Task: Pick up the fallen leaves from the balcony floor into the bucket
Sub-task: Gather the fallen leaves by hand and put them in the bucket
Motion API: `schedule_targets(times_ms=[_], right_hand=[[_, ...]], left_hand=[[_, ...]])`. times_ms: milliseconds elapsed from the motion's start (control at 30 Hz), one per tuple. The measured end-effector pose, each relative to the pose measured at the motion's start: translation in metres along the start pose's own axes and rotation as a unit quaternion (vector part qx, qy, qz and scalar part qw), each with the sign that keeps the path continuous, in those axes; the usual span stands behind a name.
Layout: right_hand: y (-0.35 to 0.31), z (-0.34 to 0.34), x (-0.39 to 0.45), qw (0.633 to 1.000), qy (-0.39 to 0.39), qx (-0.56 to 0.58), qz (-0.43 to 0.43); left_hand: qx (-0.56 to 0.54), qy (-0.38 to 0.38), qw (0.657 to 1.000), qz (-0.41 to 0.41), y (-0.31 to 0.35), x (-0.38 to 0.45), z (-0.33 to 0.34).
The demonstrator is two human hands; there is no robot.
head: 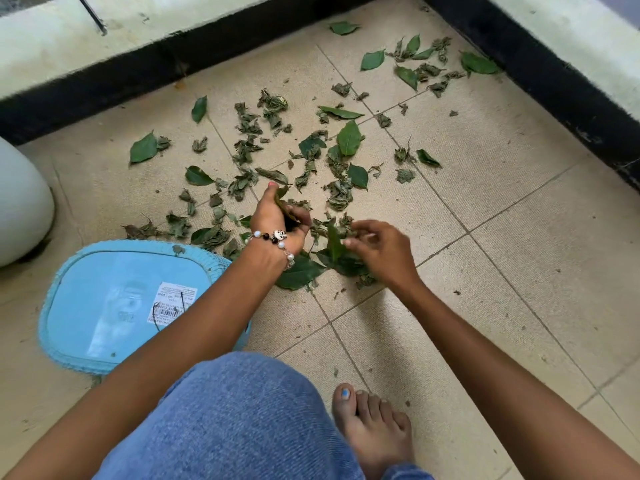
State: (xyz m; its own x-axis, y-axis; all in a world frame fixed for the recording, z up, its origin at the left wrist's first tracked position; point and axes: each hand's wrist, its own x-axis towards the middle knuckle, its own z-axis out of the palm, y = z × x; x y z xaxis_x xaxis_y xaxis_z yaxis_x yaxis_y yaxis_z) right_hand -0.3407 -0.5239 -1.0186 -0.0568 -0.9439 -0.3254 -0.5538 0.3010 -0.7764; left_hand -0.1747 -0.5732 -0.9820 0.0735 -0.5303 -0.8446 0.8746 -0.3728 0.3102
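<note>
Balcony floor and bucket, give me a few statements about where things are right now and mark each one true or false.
1. The left hand grips a bunch of leaves. True.
2. The blue bucket is heaped full of leaves. False: its inside shows a label and almost no leaves.
3. The right hand reaches at the leaves on the floor. True.
4. The far corner is swept bare. False: scattered leaves lie there.
5. The bucket sits to the person's right. False: it is on the left.

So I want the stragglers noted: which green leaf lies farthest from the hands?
The flat green leaf at the top, beside the black skirting; it lies alone beyond the corner cluster.
</note>
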Motion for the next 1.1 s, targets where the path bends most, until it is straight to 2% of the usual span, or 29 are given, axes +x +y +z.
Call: schedule_targets(times_ms=[67,100,200,267,333,533,633,733,833,900,967,1033,1100], right_hand=[[0.010,0.019,-0.010,0.989,-0.023,-0.146,-0.001],[0.010,0.028,-0.016,0.984,-0.035,-0.175,-0.018],[0.000,0.052,-0.025,0.977,-0.051,-0.182,-0.101],[-0.008,0.064,-0.024,0.960,-0.045,-0.237,-0.143],[-0.012,0.074,-0.021,0.938,-0.055,-0.306,-0.156],[-0.003,0.088,0.002,0.896,-0.120,-0.393,-0.171],[0.004,0.095,0.000,0.900,-0.081,-0.358,-0.236],[0.018,0.098,-0.001,0.884,-0.041,-0.329,-0.331],[0.022,0.087,0.005,0.871,-0.018,-0.332,-0.362],[0.017,0.079,0.009,0.889,-0.011,-0.297,-0.348],[0.010,0.071,0.014,0.927,-0.025,-0.221,-0.302],[0.003,0.065,0.016,0.975,-0.003,-0.082,-0.205],[-0.006,0.056,0.015,0.991,-0.008,0.082,-0.101]], left_hand=[[0.009,-0.006,1.000,0.000,0.004,-0.002,0.000],[0.015,-0.003,1.000,0.005,0.007,-0.001,-0.001],[0.032,-0.004,0.999,0.015,0.011,0.000,-0.006],[0.047,-0.006,0.999,0.021,0.013,0.002,-0.008],[0.063,-0.002,0.998,0.030,0.018,0.004,-0.010],[0.090,0.003,0.995,0.052,0.022,0.008,-0.011],[0.110,0.009,0.993,0.051,0.021,0.009,-0.014],[0.114,0.019,0.991,0.061,0.023,0.011,-0.017],[0.124,0.027,0.990,0.066,0.025,0.015,-0.021],[0.142,0.035,0.987,0.063,0.025,0.018,-0.025],[0.156,0.042,0.985,0.066,0.023,0.019,-0.027],[0.184,0.041,0.979,0.079,0.020,0.020,-0.027],[0.208,0.036,0.973,0.092,0.012,0.020,-0.027]])
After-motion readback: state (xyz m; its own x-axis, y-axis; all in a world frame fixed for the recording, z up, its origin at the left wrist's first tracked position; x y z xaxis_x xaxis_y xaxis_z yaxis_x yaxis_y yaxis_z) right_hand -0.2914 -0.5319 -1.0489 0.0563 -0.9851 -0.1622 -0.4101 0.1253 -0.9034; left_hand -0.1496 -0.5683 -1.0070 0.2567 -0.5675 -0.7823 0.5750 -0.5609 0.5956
